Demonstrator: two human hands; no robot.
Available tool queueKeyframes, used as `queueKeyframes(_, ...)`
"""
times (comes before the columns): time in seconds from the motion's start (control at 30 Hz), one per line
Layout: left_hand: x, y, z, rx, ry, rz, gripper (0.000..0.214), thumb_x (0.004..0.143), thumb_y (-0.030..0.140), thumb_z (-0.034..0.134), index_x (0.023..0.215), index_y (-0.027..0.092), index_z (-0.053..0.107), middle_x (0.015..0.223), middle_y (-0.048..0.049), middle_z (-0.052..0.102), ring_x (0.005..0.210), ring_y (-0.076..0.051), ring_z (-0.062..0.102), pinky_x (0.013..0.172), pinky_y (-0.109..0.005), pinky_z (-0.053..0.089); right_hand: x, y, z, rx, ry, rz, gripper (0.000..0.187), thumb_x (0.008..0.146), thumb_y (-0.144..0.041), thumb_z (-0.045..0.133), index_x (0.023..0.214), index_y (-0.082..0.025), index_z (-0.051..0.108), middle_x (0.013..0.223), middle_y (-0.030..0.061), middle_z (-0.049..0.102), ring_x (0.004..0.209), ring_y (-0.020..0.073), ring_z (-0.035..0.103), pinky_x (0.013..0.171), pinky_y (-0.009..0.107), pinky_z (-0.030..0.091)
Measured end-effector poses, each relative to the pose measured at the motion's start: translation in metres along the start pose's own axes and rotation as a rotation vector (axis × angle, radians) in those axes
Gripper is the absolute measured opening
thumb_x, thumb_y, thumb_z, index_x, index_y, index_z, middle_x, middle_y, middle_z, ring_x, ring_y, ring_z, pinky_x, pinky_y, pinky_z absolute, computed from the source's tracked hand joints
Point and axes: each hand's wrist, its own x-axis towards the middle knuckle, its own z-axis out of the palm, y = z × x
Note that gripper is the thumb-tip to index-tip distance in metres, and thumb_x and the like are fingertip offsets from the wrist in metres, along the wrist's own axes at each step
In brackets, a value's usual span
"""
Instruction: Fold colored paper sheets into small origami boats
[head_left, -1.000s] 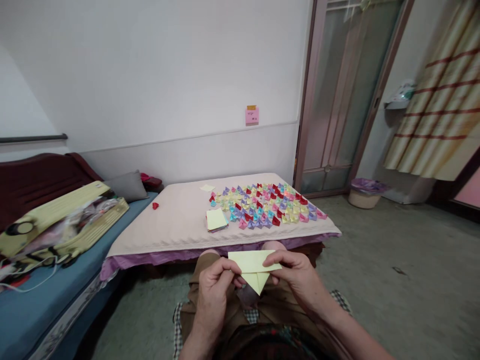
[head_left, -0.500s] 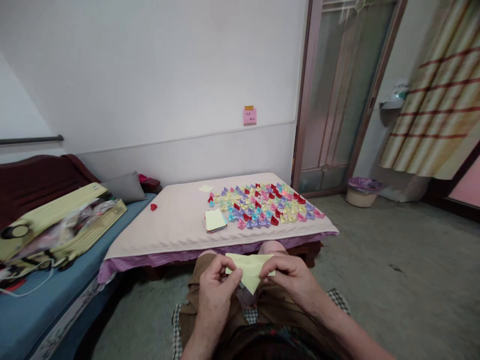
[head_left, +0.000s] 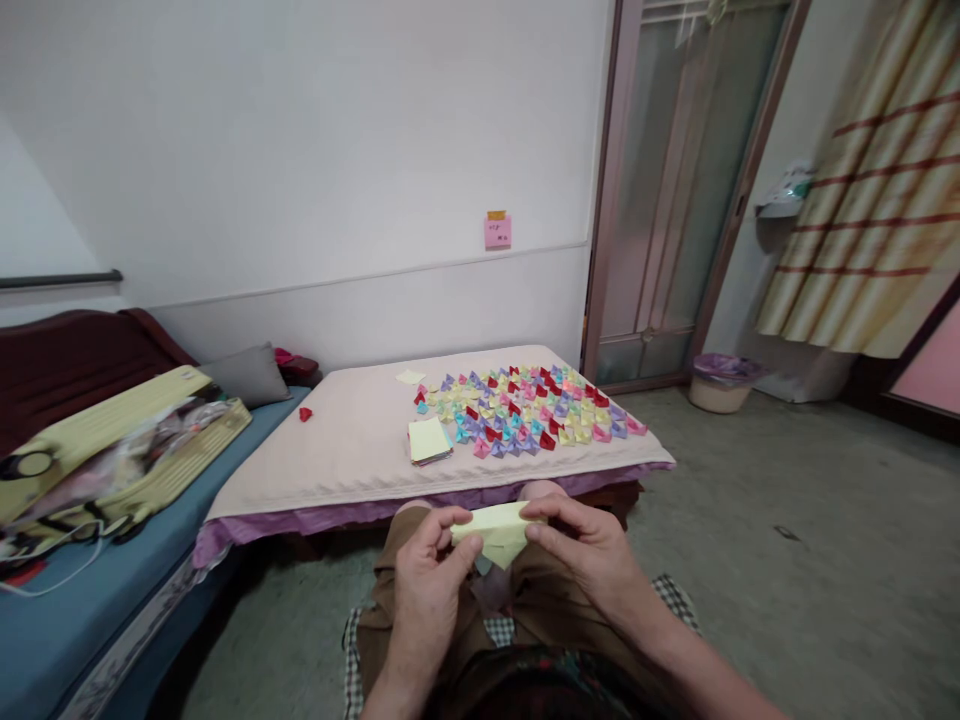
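Observation:
Above my lap, a partly folded sheet of pale yellow paper (head_left: 498,527) is stretched between both hands. Its upper part forms a flat band, with a pointed flap hanging below the middle. My left hand (head_left: 433,565) pinches the band's left end between thumb and fingers. At the right end, my right hand (head_left: 585,550) grips the paper with thumb below and fingers on top. Beyond my knees, on the cloth-covered table, lie a stack of paper sheets (head_left: 430,440) with yellow on top and many small folded paper pieces (head_left: 525,410) in several colours.
A single yellow sheet (head_left: 410,377) and a red folded piece (head_left: 305,414) lie on the cream tablecloth (head_left: 330,450). To the left, an open yellow suitcase (head_left: 127,450) rests on a blue bed (head_left: 67,620). A lined waste bin (head_left: 724,382) stands by the glass door.
The paper's upper edge has been folded down into a band, and the hanging point looks shorter. My right fingers have shifted up onto the top edge.

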Motion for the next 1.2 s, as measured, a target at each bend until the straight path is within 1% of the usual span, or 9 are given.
queueKeyframes(0.17, -0.001, 0.006, 0.003, 0.102, 0.027, 0.062, 0.01, 0.073, 0.025, 0.069, 0.079, 0.018, 0.067, 0.068, 0.0025, 0.06, 0.059, -0.011, 0.051, 0.055, -0.019, 0.038, -0.001, 0.0, -0.006, -0.26, -0.039, -0.195, 0.013, 0.086, -0.027, 0.06, 0.094, -0.023, 0.069, 0.085, 0.0048, 0.067, 0.079, 0.0198, 0.06, 0.072, 0.031, 0.047)
queueKeyframes(0.3, -0.001, 0.007, 0.003, 0.19, 0.004, 0.126, 0.006, 0.077, 0.024, 0.065, 0.076, 0.019, 0.068, 0.067, 0.0012, 0.063, 0.065, -0.014, 0.056, 0.062, -0.021, 0.041, -0.001, 0.0, -0.006, -0.4, -0.056, -0.291, 0.012, 0.09, -0.023, 0.053, 0.085, -0.021, 0.064, 0.086, 0.0064, 0.062, 0.083, 0.0201, 0.057, 0.076, 0.033, 0.044)
queueKeyframes(0.43, -0.001, 0.008, 0.0, 0.251, 0.024, 0.222, 0.009, 0.079, 0.023, 0.062, 0.073, 0.019, 0.068, 0.08, -0.0023, 0.066, 0.079, -0.017, 0.059, 0.073, -0.025, 0.043, 0.001, 0.001, -0.006, -0.415, -0.044, -0.306, 0.014, 0.091, -0.023, 0.052, 0.08, -0.021, 0.06, 0.098, 0.0088, 0.059, 0.097, 0.0224, 0.054, 0.083, 0.035, 0.042)
queueKeyframes(0.57, 0.0, 0.015, -0.002, 0.316, 0.017, 0.284, 0.01, 0.077, 0.02, 0.061, 0.068, 0.018, 0.065, 0.101, -0.0062, 0.065, 0.098, -0.022, 0.057, 0.087, -0.029, 0.039, 0.003, 0.004, -0.007, -0.304, -0.128, -0.264, 0.016, 0.09, -0.025, 0.053, 0.075, -0.021, 0.057, 0.085, 0.0045, 0.059, 0.085, 0.0194, 0.055, 0.077, 0.032, 0.042)
queueKeyframes(0.73, 0.0, 0.02, 0.0, 0.294, -0.134, 0.107, 0.006, 0.073, 0.017, 0.061, 0.067, 0.018, 0.063, 0.067, 0.0011, 0.058, 0.065, -0.015, 0.052, 0.062, -0.022, 0.039, 0.004, 0.003, -0.008, -0.227, -0.186, -0.158, 0.019, 0.087, -0.027, 0.058, 0.069, -0.02, 0.055, 0.074, 0.0009, 0.057, 0.072, 0.0166, 0.053, 0.065, 0.028, 0.039)
queueKeyframes(0.83, 0.001, 0.017, 0.001, 0.217, -0.176, -0.037, 0.006, 0.07, 0.019, 0.063, 0.065, 0.016, 0.065, 0.06, 0.0026, 0.053, 0.056, -0.012, 0.045, 0.052, -0.02, 0.033, 0.004, 0.001, -0.008, -0.161, -0.186, -0.062, 0.018, 0.081, -0.025, 0.063, 0.066, -0.019, 0.057, 0.069, 0.0004, 0.057, 0.068, 0.0165, 0.051, 0.062, 0.028, 0.038)
queueKeyframes(1.03, 0.004, 0.007, 0.005, -0.145, -0.115, -0.225, 0.012, 0.066, 0.023, 0.07, 0.061, 0.014, 0.063, 0.056, 0.0035, 0.051, 0.053, -0.009, 0.041, 0.051, -0.019, 0.032, 0.006, 0.004, -0.005, 0.168, -0.195, 0.141, 0.027, 0.068, -0.023, 0.073, 0.054, -0.017, 0.051, 0.061, -0.0013, 0.055, 0.059, 0.0134, 0.047, 0.056, 0.026, 0.035)
queueKeyframes(1.13, 0.004, 0.004, 0.007, -0.281, -0.07, -0.27, 0.014, 0.065, 0.023, 0.072, 0.063, 0.014, 0.062, 0.057, 0.0037, 0.05, 0.054, -0.009, 0.041, 0.052, -0.019, 0.033, 0.006, 0.003, -0.002, 0.272, -0.207, 0.211, 0.023, 0.063, -0.017, 0.075, 0.062, -0.018, 0.052, 0.063, -0.0034, 0.057, 0.058, 0.0113, 0.046, 0.055, 0.024, 0.035)
queueKeyframes(1.2, 0.003, 0.003, 0.006, -0.273, -0.062, -0.252, 0.013, 0.066, 0.023, 0.071, 0.065, 0.014, 0.061, 0.059, 0.0034, 0.051, 0.055, -0.009, 0.042, 0.054, -0.019, 0.034, 0.006, 0.0, -0.001, 0.255, -0.252, 0.258, 0.02, 0.063, -0.016, 0.073, 0.073, -0.018, 0.057, 0.064, -0.0041, 0.057, 0.057, 0.0109, 0.047, 0.055, 0.023, 0.035)
